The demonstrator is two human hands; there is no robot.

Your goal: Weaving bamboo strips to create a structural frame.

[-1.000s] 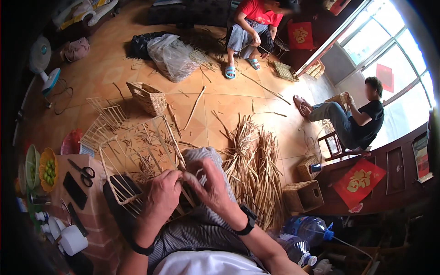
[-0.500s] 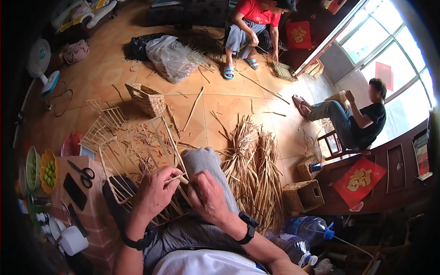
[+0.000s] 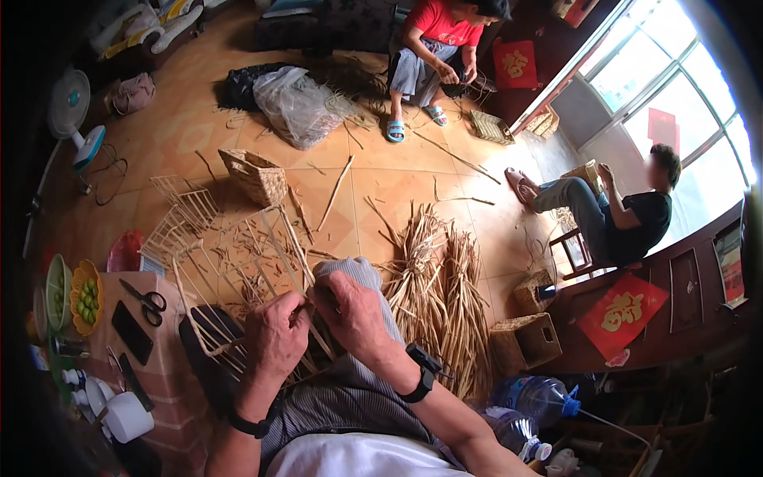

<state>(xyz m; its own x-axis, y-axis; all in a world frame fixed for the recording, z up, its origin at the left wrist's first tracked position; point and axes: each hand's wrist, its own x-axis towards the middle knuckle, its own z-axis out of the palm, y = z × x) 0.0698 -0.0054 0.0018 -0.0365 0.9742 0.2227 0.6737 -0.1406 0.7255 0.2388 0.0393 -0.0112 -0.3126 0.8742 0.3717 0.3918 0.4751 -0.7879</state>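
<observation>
A basket frame of thin rods, partly wrapped in dried plant strand, leans against my lap. My left hand pinches a dried plant strand at the frame's near right side; little of the strand shows between the fingers. Close beside it, my right hand is closed with curled fingers at the same strand, next to the wrapped rail. Its fingertips are mostly hidden behind the back of the hand. Both hands are above my knees, almost touching each other.
Bundles of dried stalks lie right of my knee. A woven basket and another rod frame stand ahead. Scissors and a phone lie on the left table. Two people sit working, one in red, one in black.
My right hand has moved up and forward along the rail. The left hand has turned and its fingers have curled in. The pale strand end between them no longer shows clearly.
</observation>
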